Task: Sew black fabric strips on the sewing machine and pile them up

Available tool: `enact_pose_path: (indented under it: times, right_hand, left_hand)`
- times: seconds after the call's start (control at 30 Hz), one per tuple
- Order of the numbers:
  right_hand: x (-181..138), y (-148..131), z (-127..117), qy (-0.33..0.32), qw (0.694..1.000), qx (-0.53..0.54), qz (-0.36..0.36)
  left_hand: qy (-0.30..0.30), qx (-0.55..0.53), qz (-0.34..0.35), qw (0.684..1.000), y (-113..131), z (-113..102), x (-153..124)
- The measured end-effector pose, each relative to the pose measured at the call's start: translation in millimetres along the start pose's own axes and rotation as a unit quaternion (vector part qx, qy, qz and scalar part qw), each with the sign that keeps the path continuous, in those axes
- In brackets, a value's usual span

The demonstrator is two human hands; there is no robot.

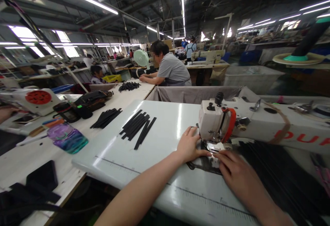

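My left hand (190,146) lies at the left of the sewing machine's (212,119) needle area, fingers apart and thumb stretched toward the presser foot (213,147). My right hand (234,169) is on the other side, its index fingertip close to my left thumb tip, the other fingers curled together. Whatever lies under the fingertips is too small or covered to make out. Beside my right hand, long black strips (275,178) are spread on the table. Short black strips (136,124) lie in a loose pile on the pale tabletop (165,116) to the left.
Another pile of black strips (106,117), a purple-teal bottle (67,136), a dark jar (66,111) and a flat black object (43,175) lie on the left table. A co-worker in a grey shirt (174,68) leans over the far end. A fabric-lined bin (196,94) stands behind the machine.
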State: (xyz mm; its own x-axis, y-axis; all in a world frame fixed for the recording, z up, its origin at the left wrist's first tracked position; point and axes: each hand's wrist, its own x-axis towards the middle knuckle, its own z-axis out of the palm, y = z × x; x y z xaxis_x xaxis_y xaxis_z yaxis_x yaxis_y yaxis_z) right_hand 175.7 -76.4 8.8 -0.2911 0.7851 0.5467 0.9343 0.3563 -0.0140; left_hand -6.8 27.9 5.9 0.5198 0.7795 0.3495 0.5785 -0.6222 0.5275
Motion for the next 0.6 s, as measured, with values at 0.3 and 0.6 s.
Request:
enact_pose_path:
  times: [0.3, 0.6]
  right_hand:
    - [-38.0, 35.5, -37.4, -0.075, 0.96, -0.246, 0.107]
    - [-27.0, 3.7, -41.8, -0.026, 0.986, 0.077, 0.146]
  left_hand:
    - [-0.078, 0.096, -0.111, 0.986, -35.3, -68.2, -15.7]
    - [-0.153, -0.412, -0.17, 0.882, 37.0, -35.2, -25.5]
